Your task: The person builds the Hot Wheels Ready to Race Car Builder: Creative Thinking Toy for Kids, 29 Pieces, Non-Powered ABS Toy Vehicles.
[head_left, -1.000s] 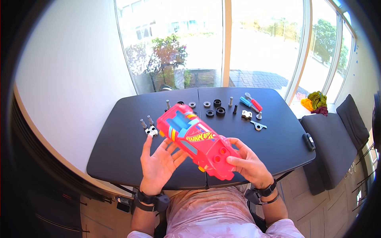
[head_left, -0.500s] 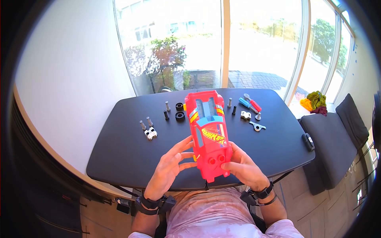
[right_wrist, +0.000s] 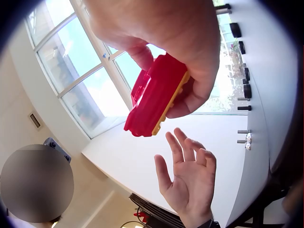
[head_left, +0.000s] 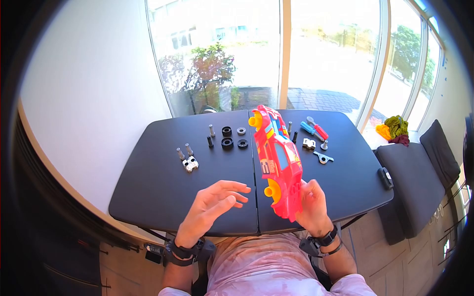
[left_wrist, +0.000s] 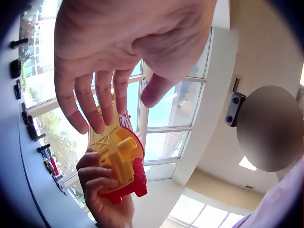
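Observation:
A red toy car body (head_left: 281,165) with yellow axle stubs and Hot Wheels stickers is held up above the table, its side turned toward the head view. My right hand (head_left: 312,207) grips it at its near end, thumb on one face and fingers on the other. In the left wrist view the yellow underside (left_wrist: 118,156) of the car shows, with the right hand's fingers curled over it. My left hand (head_left: 210,209) is apart from the car, to its left, with fingers loosely spread and holding nothing.
On the black table (head_left: 163,197) stand grey and black bolts (head_left: 212,130), black wheels (head_left: 227,143), grey rings (head_left: 241,130) and a silver engine piece (head_left: 189,164). Farther right lie screwdrivers (head_left: 316,129), a white piece (head_left: 309,143), a grey bracket (head_left: 323,158) and a black case (head_left: 385,178).
The car has turned from showing its top to showing its side and moved right in the right hand. The left hand has come away from beside it.

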`<state>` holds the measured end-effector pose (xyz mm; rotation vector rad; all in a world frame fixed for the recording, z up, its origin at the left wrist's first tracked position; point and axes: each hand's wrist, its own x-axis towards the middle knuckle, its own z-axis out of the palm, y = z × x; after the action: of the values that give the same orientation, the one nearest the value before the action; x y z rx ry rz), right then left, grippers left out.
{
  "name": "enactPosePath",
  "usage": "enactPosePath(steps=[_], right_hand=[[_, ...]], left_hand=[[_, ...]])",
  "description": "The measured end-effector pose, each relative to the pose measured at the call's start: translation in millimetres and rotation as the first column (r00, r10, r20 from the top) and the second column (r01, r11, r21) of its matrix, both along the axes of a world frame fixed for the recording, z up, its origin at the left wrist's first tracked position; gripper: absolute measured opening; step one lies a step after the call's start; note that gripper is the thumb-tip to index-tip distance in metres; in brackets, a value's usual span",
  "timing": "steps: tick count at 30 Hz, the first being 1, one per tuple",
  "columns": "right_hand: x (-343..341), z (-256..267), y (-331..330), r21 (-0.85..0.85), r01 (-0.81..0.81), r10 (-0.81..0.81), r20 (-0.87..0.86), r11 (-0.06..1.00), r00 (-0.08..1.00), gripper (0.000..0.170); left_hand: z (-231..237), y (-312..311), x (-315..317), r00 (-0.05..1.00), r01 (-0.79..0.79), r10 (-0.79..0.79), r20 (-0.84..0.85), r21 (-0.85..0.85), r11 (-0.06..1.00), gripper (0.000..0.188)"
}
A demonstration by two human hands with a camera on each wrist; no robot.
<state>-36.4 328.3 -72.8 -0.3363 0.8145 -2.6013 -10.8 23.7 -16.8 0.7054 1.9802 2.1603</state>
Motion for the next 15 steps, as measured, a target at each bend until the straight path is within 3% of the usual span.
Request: enactPosePath(steps=[2, 5, 8, 11, 15], right_hand=[[-1, 3, 1, -0.046, -0.004, 0.005, 0.012, 0.999, 1.000, 0.057], [-1, 7, -3, 0.080, 0.085, -0.083, -0.019, 0.993, 0.996, 0.064], [-6, 7, -10, 0.205, 0.192, -0.208, 0.059, 0.960, 0.976, 0.070], [-9, 4, -15, 0.185, 0.239, -0.263, 0.116, 0.953, 0.958, 0.065], [-18, -15, -9, 0.139, 0.187, -0.201, 0.096, 0.972, 0.975, 0.065]], left_hand=[[5, -8, -2, 0.997, -0.058, 0.056, -0.045, -0.055, 0.997, 0.036], [21, -22, -7, 0.972, -0.195, 0.175, -0.156, -0.123, 0.973, 0.029], [38, -42, -19, 0.927, -0.303, 0.254, -0.275, -0.150, 0.941, 0.025], [49, -55, -44, 0.895, -0.363, 0.278, -0.348, -0.206, 0.909, 0.023], [54, -52, -90, 0.796, -0.538, 0.272, -0.541, -0.426, 0.727, 0.024]])
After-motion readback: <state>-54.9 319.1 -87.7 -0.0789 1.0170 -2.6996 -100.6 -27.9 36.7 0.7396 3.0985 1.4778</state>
